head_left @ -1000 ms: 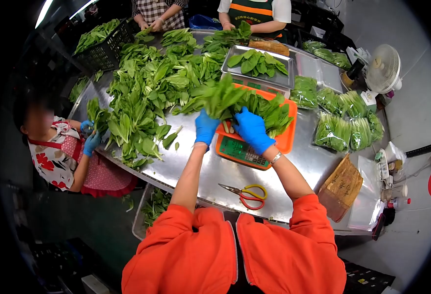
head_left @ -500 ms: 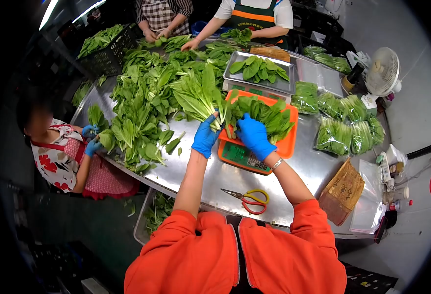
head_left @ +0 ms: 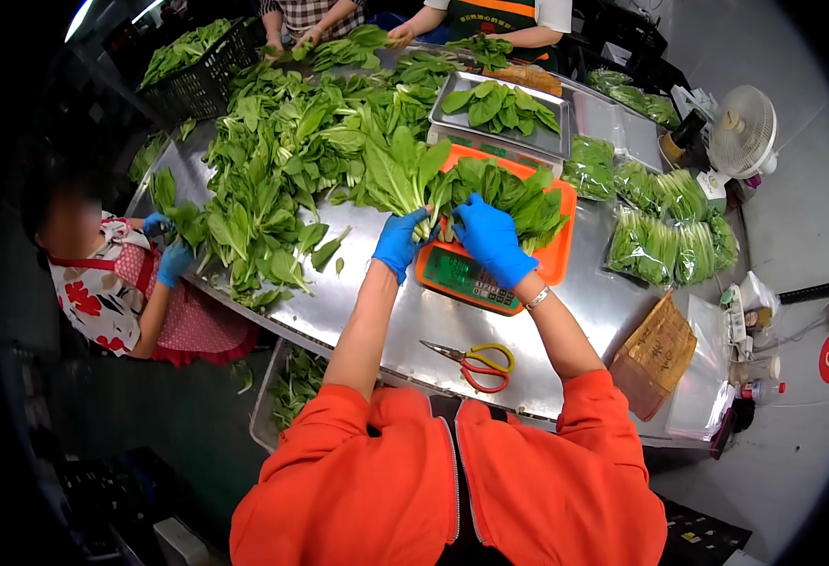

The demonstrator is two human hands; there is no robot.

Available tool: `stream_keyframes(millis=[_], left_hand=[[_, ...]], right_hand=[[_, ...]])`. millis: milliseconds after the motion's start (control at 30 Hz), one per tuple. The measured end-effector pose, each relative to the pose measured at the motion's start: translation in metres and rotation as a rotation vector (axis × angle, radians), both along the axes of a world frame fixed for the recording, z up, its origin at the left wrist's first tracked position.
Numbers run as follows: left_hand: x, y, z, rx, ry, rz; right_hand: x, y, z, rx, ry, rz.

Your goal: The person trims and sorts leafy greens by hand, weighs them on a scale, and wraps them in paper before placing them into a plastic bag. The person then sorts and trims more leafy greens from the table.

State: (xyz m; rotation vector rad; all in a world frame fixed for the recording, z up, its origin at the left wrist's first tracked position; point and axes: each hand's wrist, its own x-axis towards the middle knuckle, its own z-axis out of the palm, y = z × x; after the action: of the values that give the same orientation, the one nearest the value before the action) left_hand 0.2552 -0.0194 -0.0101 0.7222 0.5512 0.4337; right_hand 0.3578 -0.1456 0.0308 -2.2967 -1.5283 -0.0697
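My left hand (head_left: 398,247), in a blue glove, grips a bunch of leafy greens (head_left: 401,177) by its pale stems, leaves pointing up and away. Close beside it, my blue-gloved right hand (head_left: 490,243) has its fingers curled at the stem ends of the greens (head_left: 528,205) lying in an orange tray (head_left: 556,266). Its fingertips are partly hidden among the stems. Under the tray sits a digital scale (head_left: 466,279) with a green panel. Scissors (head_left: 476,363) with yellow and red handles lie on the metal table nearer my body.
A large heap of greens (head_left: 273,179) covers the table's left side. A metal tray (head_left: 447,115) of leaves stands behind the orange one. Bagged greens (head_left: 643,247), a brown board (head_left: 655,354) and a fan (head_left: 743,130) are at right. Other people work at left and across the table.
The bunch in my left hand has come lower and closer to the orange tray, its leaves now less upright. My hands are nearer each other. The view has shifted slightly.
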Motion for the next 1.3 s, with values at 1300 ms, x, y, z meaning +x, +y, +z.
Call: stream_keyframes(millis=[1300], left_hand=[[0.007,0.016,-0.017,-0.109,-0.198,-0.349]], right_hand=[[-0.008,0.030,0.003,0.179,0.458,-0.233]])
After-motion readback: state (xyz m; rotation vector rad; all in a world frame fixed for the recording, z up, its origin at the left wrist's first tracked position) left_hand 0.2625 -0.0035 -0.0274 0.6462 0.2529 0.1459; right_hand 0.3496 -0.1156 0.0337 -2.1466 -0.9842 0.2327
